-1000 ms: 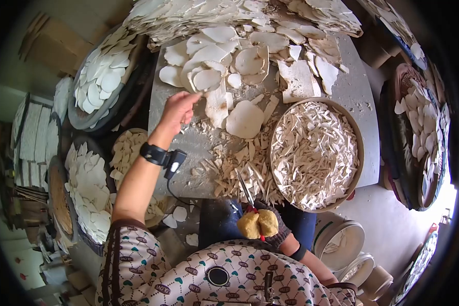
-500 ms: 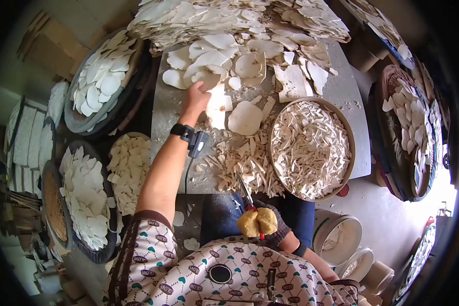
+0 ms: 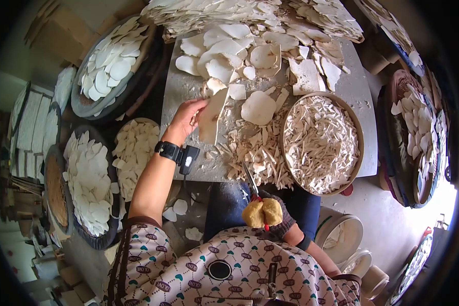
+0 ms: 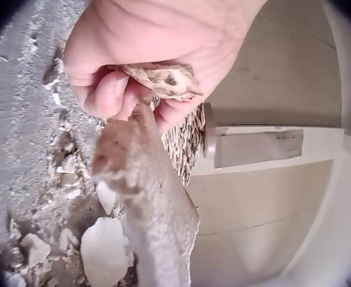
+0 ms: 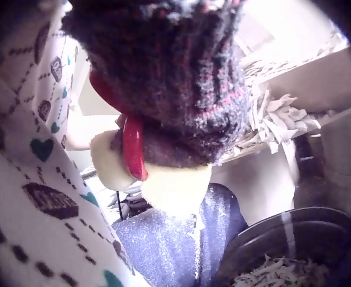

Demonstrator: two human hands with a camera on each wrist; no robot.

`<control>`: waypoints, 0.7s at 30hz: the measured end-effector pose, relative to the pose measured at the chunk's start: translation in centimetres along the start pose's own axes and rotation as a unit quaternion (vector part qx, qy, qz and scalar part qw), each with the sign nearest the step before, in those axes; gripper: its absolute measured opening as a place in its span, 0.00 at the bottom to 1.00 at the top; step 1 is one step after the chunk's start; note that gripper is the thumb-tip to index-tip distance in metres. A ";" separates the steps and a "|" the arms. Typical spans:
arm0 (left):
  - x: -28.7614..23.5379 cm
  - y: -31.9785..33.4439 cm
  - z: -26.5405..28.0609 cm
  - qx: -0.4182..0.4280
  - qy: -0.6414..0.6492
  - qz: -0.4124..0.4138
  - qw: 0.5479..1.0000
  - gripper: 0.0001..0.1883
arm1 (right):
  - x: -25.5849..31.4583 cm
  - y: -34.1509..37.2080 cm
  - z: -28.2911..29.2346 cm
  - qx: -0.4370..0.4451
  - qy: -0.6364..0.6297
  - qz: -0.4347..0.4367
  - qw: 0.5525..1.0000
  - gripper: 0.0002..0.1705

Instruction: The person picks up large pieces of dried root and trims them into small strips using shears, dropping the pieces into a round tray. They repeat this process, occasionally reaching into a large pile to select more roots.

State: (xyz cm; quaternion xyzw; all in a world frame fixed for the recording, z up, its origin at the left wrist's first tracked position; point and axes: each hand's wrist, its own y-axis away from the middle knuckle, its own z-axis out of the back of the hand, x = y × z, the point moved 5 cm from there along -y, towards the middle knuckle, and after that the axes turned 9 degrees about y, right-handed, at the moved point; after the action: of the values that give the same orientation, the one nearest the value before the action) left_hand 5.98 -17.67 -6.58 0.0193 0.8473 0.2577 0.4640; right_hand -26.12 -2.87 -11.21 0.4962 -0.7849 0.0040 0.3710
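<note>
My left hand pinches a long, flat off-white slab over the left part of the table. A smaller brown-edged piece is tucked under the fingers in the left wrist view. Low by my lap, my right hand, in a dark knitted glove, grips red-handled scissors with the blades pointing up toward the table edge. Yellow foam padding is wrapped on the handles and hides part of them. The glove covers most of the grip in the right wrist view, where a red handle shows.
A round tray full of cut strips stands at the table's right. Loose strips are heaped beside it. More slabs lie toward the back. Baskets of pale pieces stand at left, and buckets at lower right.
My left hand reached forward to the pieces, then drew back toward me with the long slab in its fingers. The right hand stays by my lap with the scissors.
</note>
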 end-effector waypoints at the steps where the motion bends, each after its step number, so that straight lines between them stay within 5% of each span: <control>1: 0.3 1.0 0.1 0.012 0.001 -0.003 1.000 0.06 | 0.6 0.3 -0.3 -0.002 0.133 0.035 0.991 0.09; 3: 0.7 4.0 -0.1 -0.001 0.012 -0.010 1.000 0.07 | 0.9 0.2 -0.3 0.026 0.214 0.070 0.974 0.09; 6: 1.6 8.0 2.6 0.039 0.039 -0.011 0.998 0.09 | -0.8 -0.4 0.1 0.036 0.010 0.024 0.999 0.10; 7: 1.9 9.8 3.4 0.019 0.055 -0.023 0.998 0.09 | -0.4 0.0 -0.2 0.030 0.041 0.028 0.998 0.11; 8: 2.3 11.9 4.2 -0.005 0.073 -0.036 0.997 0.09 | 0.6 0.2 -1.4 0.026 0.074 0.029 0.996 0.12; 10: 3.4 16.3 5.7 -0.073 0.115 -0.072 0.988 0.10 | -1.9 0.0 0.2 0.040 -0.092 -0.053 0.994 0.10; 12: 5.7 21.3 9.4 -0.121 0.154 -0.105 0.975 0.10 | -2.4 0.3 0.4 0.114 -0.042 -0.029 0.992 0.13; 13: 6.5 24.3 9.9 -0.129 0.162 -0.114 0.972 0.10 | -1.7 0.8 -1.6 0.053 -0.126 -0.093 0.986 0.16; 16: 12.6 31.2 16.0 -0.255 0.262 -0.168 0.916 0.10 | -3.2 0.8 -1.1 0.070 -0.134 -0.100 0.983 0.24; 18: 17.0 36.7 19.8 -0.356 0.251 -0.193 0.879 0.07 | -4.1 0.4 -0.1 0.033 -0.187 -0.156 0.969 0.18; 20: 21.2 43.0 24.5 -0.399 0.240 -0.199 0.862 0.09 | -4.4 -0.1 -2.0 0.132 -0.122 -0.148 0.972 0.14; 21: 20.0 46.3 23.8 -0.430 0.099 -0.268 0.856 0.11 | -5.4 -0.4 -0.6 0.115 -0.125 -0.186 0.968 0.13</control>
State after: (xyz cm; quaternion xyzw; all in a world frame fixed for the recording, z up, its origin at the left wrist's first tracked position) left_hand 4.04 37.86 -11.46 -0.4358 0.6663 0.4621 0.3906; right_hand -24.19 1.32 -14.09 0.6695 -0.7131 -0.0366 0.2046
